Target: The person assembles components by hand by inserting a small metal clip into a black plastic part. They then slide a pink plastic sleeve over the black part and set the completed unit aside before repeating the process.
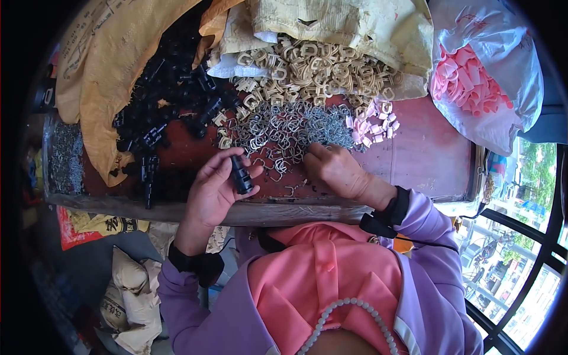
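Upright in my left hand [208, 188] is a black cylindrical plastic part [241, 175], pinched between thumb and fingers over the table's near edge. My right hand [343, 172] rests at the front of a heap of small grey metal pieces [329, 123], fingers curled down; whatever they pinch is hidden. Between the hands lie bent metal wire clips [266, 131], spread loosely over the red tabletop [426, 127]. Small pale pink pieces [373, 125] border the metal heap on its right. Beyond the clips spreads a pile of beige plastic loops [331, 74].
Black plastic parts [151, 137] spill from an orange woven sack [97, 89] at the left. A pale woven sack [349, 26] lies behind the beige loops. At far right, a clear bag [520, 83] holds pink strips [470, 80]. Filled sacks [133, 296] stand below the table.
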Available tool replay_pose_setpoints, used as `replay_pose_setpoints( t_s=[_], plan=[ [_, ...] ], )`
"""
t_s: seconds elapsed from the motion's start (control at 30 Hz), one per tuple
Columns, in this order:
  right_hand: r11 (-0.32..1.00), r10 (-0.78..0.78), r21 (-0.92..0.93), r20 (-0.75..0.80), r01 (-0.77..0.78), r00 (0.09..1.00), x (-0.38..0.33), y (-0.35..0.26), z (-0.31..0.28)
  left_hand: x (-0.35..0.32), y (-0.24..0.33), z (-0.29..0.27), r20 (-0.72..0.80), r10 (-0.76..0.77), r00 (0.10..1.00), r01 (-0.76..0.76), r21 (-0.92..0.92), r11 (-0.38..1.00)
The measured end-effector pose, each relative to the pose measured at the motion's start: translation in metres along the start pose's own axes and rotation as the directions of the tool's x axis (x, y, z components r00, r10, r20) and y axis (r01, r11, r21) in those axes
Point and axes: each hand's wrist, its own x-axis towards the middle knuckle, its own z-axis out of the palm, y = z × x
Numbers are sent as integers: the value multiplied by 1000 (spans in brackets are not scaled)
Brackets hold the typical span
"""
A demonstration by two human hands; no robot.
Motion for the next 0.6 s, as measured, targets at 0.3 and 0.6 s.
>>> replay_pose_setpoints(
  t_s=[0.3,0.6],
  plan=[
    [808,196,582,-118,-92,973,-12,0,-26,8,-18,18,82,-72,994,66,71,995],
    [427,397,892,-40,-146,917,-33,4,-27,21,-28,36,175,-215,961,199,108,974]
  ],
)
